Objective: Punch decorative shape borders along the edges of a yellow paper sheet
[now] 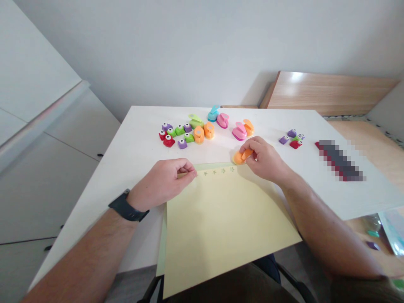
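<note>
**A:** Where's the action?

**B:** Mid-frame, along the top edge of the pale yellow paper sheet (221, 227), which carries a row of small star-shaped holes (219, 171). At the right end of that row sits an orange craft punch (239, 158), gripped by the right hand (263, 160), its fingers curled closed over the punch's top.

**A:** And the left hand (164, 181)?

**B:** It's at the left end of the same edge, with its fingers pinched narrow on a small pale sliver (182, 175). I can't tell whether that's part of the sheet.

**A:** What could go wrong from here?

**B:** I'd judge the sheet the weak spot: it hangs past the table's front edge at lower centre, so its weight could drag it and skew the row. A punch set too near the last star could tear the thin strip between holes, and pressing at an angle could crease the paper.

**A:** What's around it?

**B:** A green sheet (161, 252) shows beneath the yellow at lower left. A cluster of craft punches (184, 131) sits on the white table (142, 130) at upper centre, with a smaller cluster of punches (292, 139) to the right.
</note>
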{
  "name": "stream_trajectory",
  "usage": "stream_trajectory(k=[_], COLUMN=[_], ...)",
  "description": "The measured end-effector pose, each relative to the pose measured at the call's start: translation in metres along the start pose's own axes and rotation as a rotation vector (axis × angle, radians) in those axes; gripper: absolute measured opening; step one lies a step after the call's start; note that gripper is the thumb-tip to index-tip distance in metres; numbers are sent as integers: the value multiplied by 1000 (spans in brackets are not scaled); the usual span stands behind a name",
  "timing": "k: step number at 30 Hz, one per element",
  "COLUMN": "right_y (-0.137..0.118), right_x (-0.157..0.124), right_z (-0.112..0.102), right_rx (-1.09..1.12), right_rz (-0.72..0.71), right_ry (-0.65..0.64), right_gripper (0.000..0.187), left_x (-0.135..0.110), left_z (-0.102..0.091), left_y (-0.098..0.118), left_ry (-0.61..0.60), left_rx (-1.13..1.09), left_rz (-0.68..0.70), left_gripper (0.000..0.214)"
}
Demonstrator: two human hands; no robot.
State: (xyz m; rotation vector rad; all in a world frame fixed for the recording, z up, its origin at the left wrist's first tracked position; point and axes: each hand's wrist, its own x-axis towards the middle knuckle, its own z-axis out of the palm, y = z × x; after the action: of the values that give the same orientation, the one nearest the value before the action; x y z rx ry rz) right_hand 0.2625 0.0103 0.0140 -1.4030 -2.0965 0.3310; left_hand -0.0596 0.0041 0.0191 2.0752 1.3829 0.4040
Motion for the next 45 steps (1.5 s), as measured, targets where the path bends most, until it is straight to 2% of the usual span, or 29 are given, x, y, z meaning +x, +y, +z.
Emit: stream_trajectory(k=[7,13,19,26,31,38,45], right_y=[-6,-2,-3,-5,-2,-3,-7], right_x=[-1,-1,1,2,-1,-2,-4], right_z=[0,6,8,5,-2,-5,-6], right_rx=[17,10,-47,3,19,32,24], right_rz=[-3,57,160,201,142,-23,-68], right_ry=[11,4,69,47,0,-29,-45], right_gripper=[32,18,57,39,44,43,40], left_x=[1,1,1,1,1,1,1], left_z=[1,2,1,1,1,1,1], left_y=[0,1,1,1,1,1,2], left_ry=[4,12,12,14,19,8,5], left_rx=[-5,-10,-4,4,6,-9,-10], left_rz=[1,4,1,3,1,-15,-17], left_gripper=[29,29,30,30,31,30,30])
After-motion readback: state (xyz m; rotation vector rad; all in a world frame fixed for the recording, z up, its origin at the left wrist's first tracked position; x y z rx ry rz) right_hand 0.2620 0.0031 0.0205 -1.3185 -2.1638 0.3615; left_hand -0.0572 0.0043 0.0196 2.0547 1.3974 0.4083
